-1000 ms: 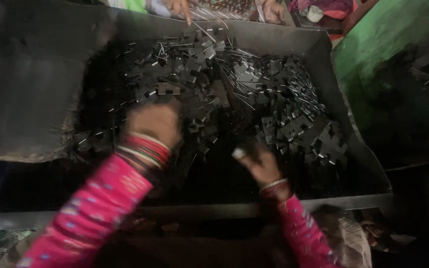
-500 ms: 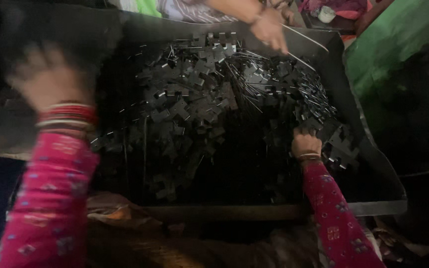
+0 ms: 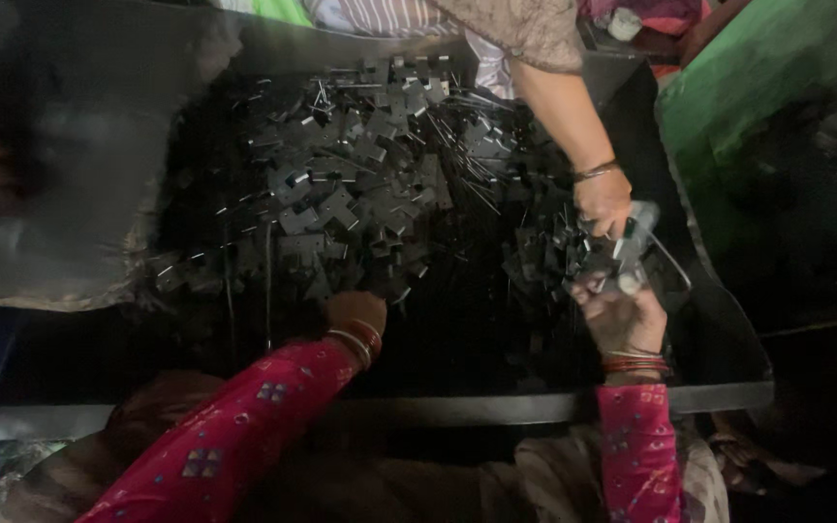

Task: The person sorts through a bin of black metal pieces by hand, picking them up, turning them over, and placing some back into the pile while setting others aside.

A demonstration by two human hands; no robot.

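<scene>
A big pile of small dark flat metal pieces and thin rods fills a wide metal tray. My left hand, in a pink patterned sleeve with bangles, rests at the pile's near edge with its fingers buried among the pieces. My right hand is at the tray's right side, palm up, gripping a clump of metal pieces. Another person's hand reaches down from the far side and touches the same clump, next to a pale greyish object.
The tray's bare left part slopes up as a grey metal sheet. A green surface stands at the right, beyond the tray's rim. The other person's striped clothing shows at the far edge. Dark cloth lies under my arms.
My left hand has come down from the tray's left side to the pile's near edge. The other person's hand has moved from the far edge to meet my right hand.
</scene>
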